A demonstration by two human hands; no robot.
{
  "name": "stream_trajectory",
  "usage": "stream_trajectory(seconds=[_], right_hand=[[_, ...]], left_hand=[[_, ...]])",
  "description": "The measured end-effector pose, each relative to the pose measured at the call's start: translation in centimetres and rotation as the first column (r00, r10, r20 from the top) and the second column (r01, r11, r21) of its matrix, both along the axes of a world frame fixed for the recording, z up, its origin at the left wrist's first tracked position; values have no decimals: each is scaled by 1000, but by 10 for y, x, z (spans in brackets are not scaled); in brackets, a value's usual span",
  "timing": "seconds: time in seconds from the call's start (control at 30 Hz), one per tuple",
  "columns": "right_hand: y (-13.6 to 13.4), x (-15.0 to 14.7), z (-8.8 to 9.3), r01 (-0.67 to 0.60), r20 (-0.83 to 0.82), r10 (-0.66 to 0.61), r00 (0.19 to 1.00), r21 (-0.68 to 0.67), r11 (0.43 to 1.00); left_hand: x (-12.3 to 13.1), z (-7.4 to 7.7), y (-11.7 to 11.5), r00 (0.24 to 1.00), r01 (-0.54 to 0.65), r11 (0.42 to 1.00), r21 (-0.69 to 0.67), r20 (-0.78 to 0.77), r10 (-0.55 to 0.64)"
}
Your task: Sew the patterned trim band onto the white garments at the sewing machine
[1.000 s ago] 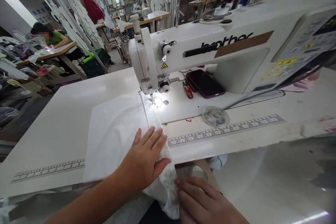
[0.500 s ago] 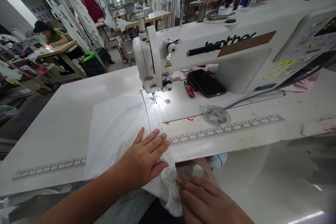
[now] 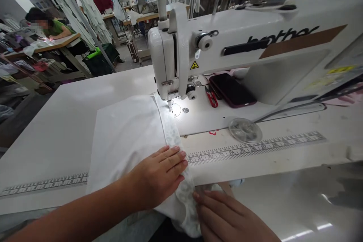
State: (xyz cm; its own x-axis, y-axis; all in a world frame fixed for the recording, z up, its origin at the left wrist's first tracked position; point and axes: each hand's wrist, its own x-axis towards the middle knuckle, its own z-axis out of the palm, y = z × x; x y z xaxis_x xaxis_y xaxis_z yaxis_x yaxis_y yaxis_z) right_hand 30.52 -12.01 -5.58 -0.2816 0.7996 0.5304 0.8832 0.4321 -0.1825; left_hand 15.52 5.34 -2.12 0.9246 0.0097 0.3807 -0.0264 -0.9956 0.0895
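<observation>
White fabric [image 3: 124, 124] lies over the table's front, with a pale patterned strip [image 3: 171, 133] along its right edge. The strip's far end sits at the lit presser foot [image 3: 170, 106] of a white sewing machine [image 3: 167, 56]. My left hand [image 3: 160, 174] lies flat on the fabric and strip, fingers stretched out and close together. At the table's front edge, my right hand [image 3: 224, 211] pinches the edge of the strip where it hangs down. Its thumb is mostly hidden.
Red thread snips [image 3: 211, 97] and a dark phone [image 3: 232, 90] lie under the machine arm. A clear round bobbin case [image 3: 245, 130] rests by the printed ruler [image 3: 258, 147]. Behind, a person [image 3: 53, 26] in green works at another table.
The view has moved nearer to the machine. My left hand's fingers have drawn together and its thumb has tucked in. My right hand keeps its pinch at the strip's edge.
</observation>
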Motion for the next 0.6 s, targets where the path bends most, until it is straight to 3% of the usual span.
stream_trajectory(seconds=[0.27, 0.4, 0.47, 0.6], right_hand=[[27, 16, 10, -26, 4, 26, 1000, 32, 999], [32, 15, 12, 93, -101, -105, 989, -116, 989], [33, 12, 9, 72, -118, -91, 989, -159, 985], [37, 4, 1, 45, -96, -51, 994, -63, 997]], left_hand=[[20, 5, 29, 994, -5, 1000, 7, 113, 4], [22, 7, 35, 992, 13, 1000, 10, 126, -14], [20, 7, 36, 993, 9, 1000, -1, 119, -9], [16, 5, 37, 999, 19, 1000, -10, 46, -19]])
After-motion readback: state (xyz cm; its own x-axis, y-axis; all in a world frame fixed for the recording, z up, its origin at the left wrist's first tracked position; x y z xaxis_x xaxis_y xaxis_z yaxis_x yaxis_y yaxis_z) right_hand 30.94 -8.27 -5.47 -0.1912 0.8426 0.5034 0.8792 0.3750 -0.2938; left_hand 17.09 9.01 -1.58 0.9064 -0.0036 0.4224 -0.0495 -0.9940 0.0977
